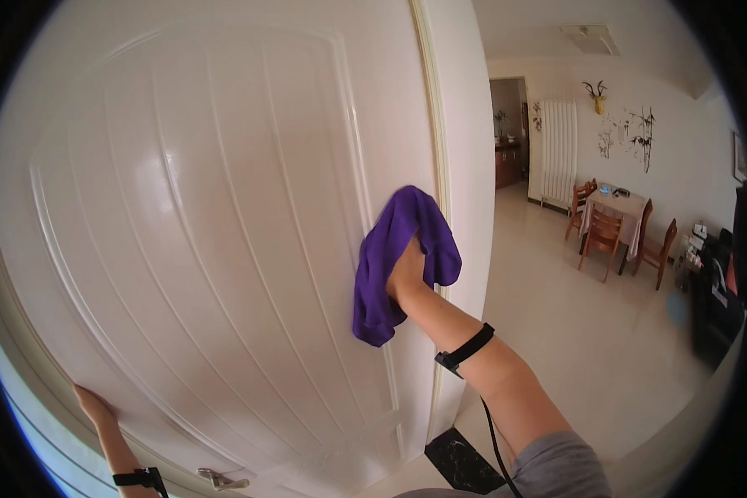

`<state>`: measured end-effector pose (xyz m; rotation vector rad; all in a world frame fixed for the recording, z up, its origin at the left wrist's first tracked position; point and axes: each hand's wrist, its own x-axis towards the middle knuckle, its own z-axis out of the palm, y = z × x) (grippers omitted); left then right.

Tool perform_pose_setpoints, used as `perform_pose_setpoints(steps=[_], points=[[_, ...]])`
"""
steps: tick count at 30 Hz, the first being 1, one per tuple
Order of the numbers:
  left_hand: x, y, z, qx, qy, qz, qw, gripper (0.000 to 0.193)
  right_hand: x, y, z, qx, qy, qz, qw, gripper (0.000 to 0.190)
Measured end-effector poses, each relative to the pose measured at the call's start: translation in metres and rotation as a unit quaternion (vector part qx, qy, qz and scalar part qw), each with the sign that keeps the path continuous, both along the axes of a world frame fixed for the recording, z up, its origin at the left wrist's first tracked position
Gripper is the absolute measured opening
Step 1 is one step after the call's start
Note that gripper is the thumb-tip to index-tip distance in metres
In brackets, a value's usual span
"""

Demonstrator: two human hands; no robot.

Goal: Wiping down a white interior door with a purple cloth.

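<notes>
A white panelled door [236, 249] with vertical grooves fills the left and middle of the view. My right hand [409, 264] presses a purple cloth [380, 292] against the door near its edge, beside the frame; the cloth drapes over the fingers and hides most of them. At the lower left, my left hand [93, 401] rests at the opposite edge of the door, its fingers partly hidden. A metal lever handle [223, 479] sits low on the door, to the right of my left forearm. Both forearms wear black straps.
Beyond the door frame [439, 124], a room holds a dining table [632, 215] with a cloth and wooden chairs [604, 230]. A white radiator [558, 149] stands by the wall. A dark marble threshold [464, 460] lies below. A black cable [492, 429] hangs by my right arm.
</notes>
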<state>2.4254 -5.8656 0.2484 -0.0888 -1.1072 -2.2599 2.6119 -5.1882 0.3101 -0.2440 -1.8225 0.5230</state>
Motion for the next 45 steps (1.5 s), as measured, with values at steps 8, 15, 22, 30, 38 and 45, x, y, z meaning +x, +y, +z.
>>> perform_pose_setpoints(steps=[8,15,22,30,38,45], points=[[0.001,-0.010,-0.011,-0.045,0.004,0.037,0.998,0.058,-0.003,0.043,0.121,0.038,0.081,-0.005,0.996,0.073],[-0.005,-0.022,-0.018,-0.053,0.013,0.033,0.998,0.055,-0.021,0.086,0.248,0.061,0.121,0.046,0.990,0.073],[0.004,-0.035,-0.020,-0.041,0.003,0.060,0.997,0.056,-0.058,0.119,0.397,-0.016,0.143,0.119,0.983,0.066],[0.021,0.006,0.019,-0.067,-0.053,0.078,0.993,0.059,-0.053,0.108,0.421,0.172,0.088,-0.049,0.980,0.061],[0.023,0.003,0.025,-0.045,-0.072,0.104,0.991,0.058,-0.030,0.027,0.315,0.300,0.102,-0.080,0.945,0.044],[0.026,0.001,0.023,-0.077,-0.053,0.113,0.989,0.055,-0.022,-0.004,0.217,0.245,0.037,-0.059,0.967,0.036]])
